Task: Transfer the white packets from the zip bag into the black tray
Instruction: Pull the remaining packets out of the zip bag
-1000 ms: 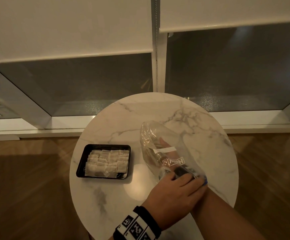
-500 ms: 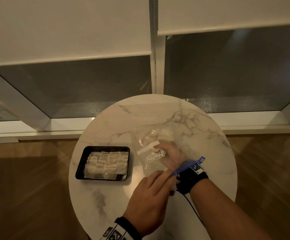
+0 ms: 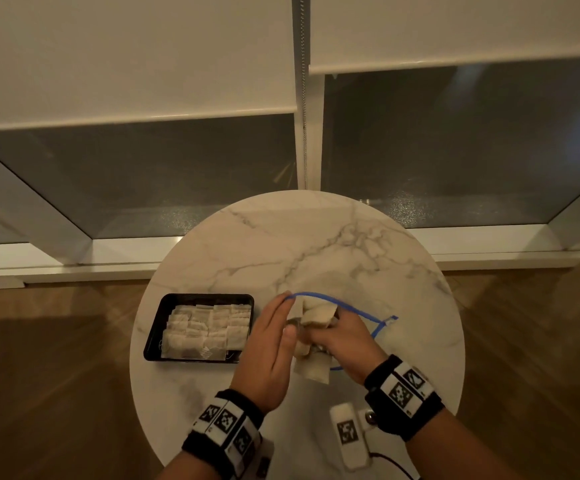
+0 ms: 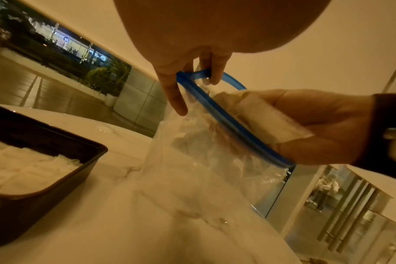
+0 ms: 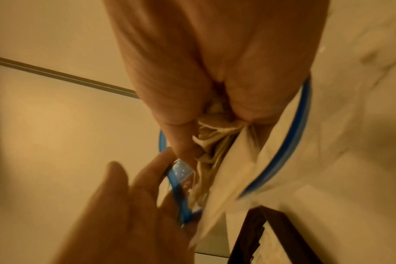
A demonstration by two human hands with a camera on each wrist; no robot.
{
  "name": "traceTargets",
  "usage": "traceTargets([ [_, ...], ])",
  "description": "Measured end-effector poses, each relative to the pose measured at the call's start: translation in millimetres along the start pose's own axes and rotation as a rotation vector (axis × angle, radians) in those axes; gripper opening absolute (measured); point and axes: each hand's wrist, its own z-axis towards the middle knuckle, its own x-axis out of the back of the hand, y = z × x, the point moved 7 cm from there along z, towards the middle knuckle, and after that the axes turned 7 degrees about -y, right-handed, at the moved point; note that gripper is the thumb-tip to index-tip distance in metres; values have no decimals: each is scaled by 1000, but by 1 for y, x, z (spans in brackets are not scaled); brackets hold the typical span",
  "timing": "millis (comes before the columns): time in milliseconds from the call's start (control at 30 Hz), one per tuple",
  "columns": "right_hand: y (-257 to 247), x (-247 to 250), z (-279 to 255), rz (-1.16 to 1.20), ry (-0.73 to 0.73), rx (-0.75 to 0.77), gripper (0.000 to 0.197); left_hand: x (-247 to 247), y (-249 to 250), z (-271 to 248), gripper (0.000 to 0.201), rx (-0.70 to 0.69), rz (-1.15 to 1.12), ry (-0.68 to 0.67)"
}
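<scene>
White packets (image 3: 318, 315) sit bunched in our right hand (image 3: 342, 336), its fingers curled around a clutch of them at the mouth of the zip bag (image 4: 206, 160), above the marble desk (image 3: 316, 237). We judge them light, soft and compressible: thin paper-like sachets that crumple and fan out at their edges in the right wrist view, so a loose grip could let one slip from the bundle. Best hold is across the middle of the stack, thumb on one face and fingers on the other, not by the flimsy corners. They look off-white, flat and roughly square, overlapping in layers; any print on them is too small to read. Our left hand (image 3: 267, 355) pinches the blue zip rim (image 4: 226, 114) between thumb and fingers, holding the mouth wide; the clear film below is limp and wrinkled and rests on the desk. Whether more packets lie deeper in the bag we cannot tell through the creased film. The black tray (image 3: 155, 337) sits just left of the hands on the desk, already lined with rows of similar packets lying flat, nearly covering its floor. We judge this handful should be carried across low and laid down flat.
</scene>
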Motion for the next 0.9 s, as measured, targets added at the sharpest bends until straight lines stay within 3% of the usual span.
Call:
traceTargets([
  [167,-7,-2,-28,84,-33,96,39,0,0,14,64,-61,-32,7],
  [367,11,23,-46,262,-82,34,42,-7,-6,22,69,-64,39,-33],
  [533,30,53,-56,287,-18,-51,38,-37,-20,14,63,-16,257,-171],
  [667,38,64,-68,322,-38,-127,41,-72,-42,1,43,51,351,-303],
  [900,37,77,-72,443,25,-101,42,-108,-77,-25,36,282,566,-557],
])
